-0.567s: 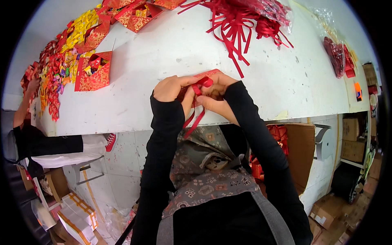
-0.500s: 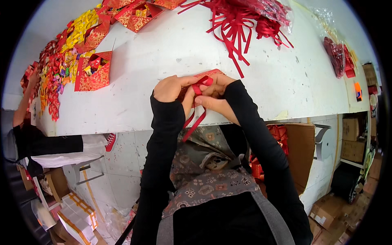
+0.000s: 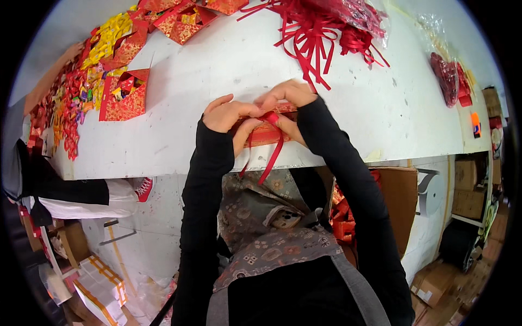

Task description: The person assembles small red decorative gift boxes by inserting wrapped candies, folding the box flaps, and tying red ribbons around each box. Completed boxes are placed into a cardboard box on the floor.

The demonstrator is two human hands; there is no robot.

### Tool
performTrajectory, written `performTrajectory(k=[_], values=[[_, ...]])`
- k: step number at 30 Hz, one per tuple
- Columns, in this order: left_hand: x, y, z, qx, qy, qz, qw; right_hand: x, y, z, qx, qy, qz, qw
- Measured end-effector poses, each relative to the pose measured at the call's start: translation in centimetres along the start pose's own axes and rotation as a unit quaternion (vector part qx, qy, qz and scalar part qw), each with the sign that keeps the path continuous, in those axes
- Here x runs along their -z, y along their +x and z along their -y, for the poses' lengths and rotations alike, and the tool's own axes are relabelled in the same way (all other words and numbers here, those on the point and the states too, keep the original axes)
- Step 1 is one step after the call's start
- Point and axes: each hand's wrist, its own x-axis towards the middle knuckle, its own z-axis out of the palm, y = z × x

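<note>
A red and gold patterned gift box (image 3: pixel 265 136) lies on the white table near its front edge, partly hidden under both hands. A dark red ribbon (image 3: pixel 277 146) crosses its top, and two loose tails hang toward me over the table edge. My left hand (image 3: pixel 225 117) grips the ribbon from the left, fingers bent and thumb on the near side. From the right, my right hand (image 3: pixel 288 100) pinches it at the knot, its fingers bent over the far side. The knot itself is mostly covered by my fingertips.
Open gift boxes (image 3: pixel 128 103) holding candies stand at left, beside a heap of wrapped candies (image 3: pixel 109 38). Loose red ribbons (image 3: pixel 310 41) lie far off. A co-worker's arm (image 3: pixel 51 76) reaches into the heap. A cardboard box (image 3: pixel 399 212) with red packages stands below the table.
The standing ribbon loop is now pulled down low between my fingers. My right hand has moved up and away, uncovering more of the box. The co-worker's arm reaches farther across the candies.
</note>
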Motion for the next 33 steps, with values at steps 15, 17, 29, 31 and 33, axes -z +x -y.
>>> performTrajectory(k=[15,17,29,31,33], values=[[-0.5,-0.6,-0.4,0.092,-0.102,-0.032,0.99,-0.7,0.3,-0.4,-0.164,0.268,0.068,0.947],[-0.6,-0.8,-0.4,0.101,-0.128,-0.044,0.986,-0.8,0.1,-0.2,-0.177,0.272,0.065,0.944],[-1.2,-1.7,0.7,-0.032,0.002,-0.124,0.992,-3.4,-1.2,0.6,-0.033,0.038,-0.109,0.993],[-0.8,-1.8,0.7,-0.03,-0.018,-0.097,0.995,-3.2,-1.3,0.5,-0.025,0.02,-0.104,0.994],[0.1,-1.1,-0.2,0.051,-0.058,-0.063,0.995,-3.4,-1.6,0.0,-0.058,0.065,-0.099,0.991]])
